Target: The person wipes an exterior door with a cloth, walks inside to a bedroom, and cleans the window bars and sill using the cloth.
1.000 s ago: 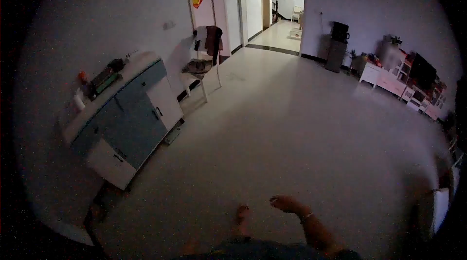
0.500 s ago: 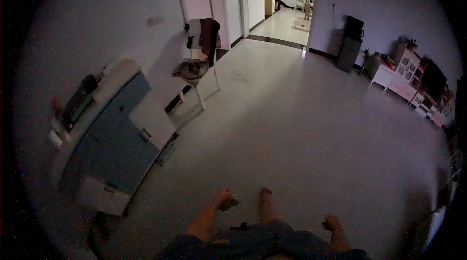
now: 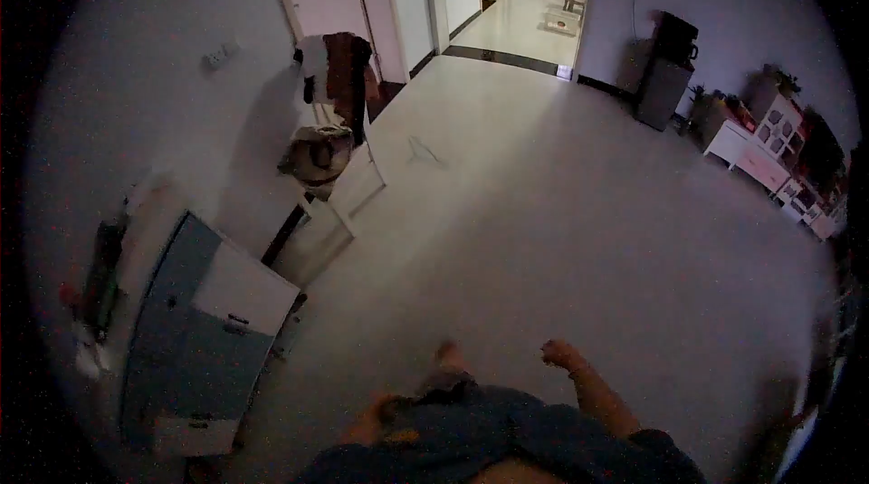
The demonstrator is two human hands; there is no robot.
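Compared with the earlier frames, the left hand has drawn back against the dark clothing, the right hand has swung up and forward, and the cabinet and chair have shifted left in view.

Biggest of all is the pale, smooth floor, running up to a dark strip at a brightly lit room. On the left stands the cabinet, blue-grey with white panels and dark handles, blurred items lying on its top. Far right, a low white unit lines the wall, with a dark screen above part of it. Beyond the cabinet is the white chair — brown and pale cloths over its back, a rumpled grey-brown item on its seat. Near the far wall, a black appliance sits on a dark grey stand.

Lower down, the clothing fills the bottom edge, and a bare foot shows between the two hands. The right hand is over the floor in view, nothing visible in it; its fingers look curled inward, though how tightly I can't tell. The left hand is too dim and blurred to read its fingers. Smallest is a dark object right at that hand — whether it is gripped or merely touched isn't clear.
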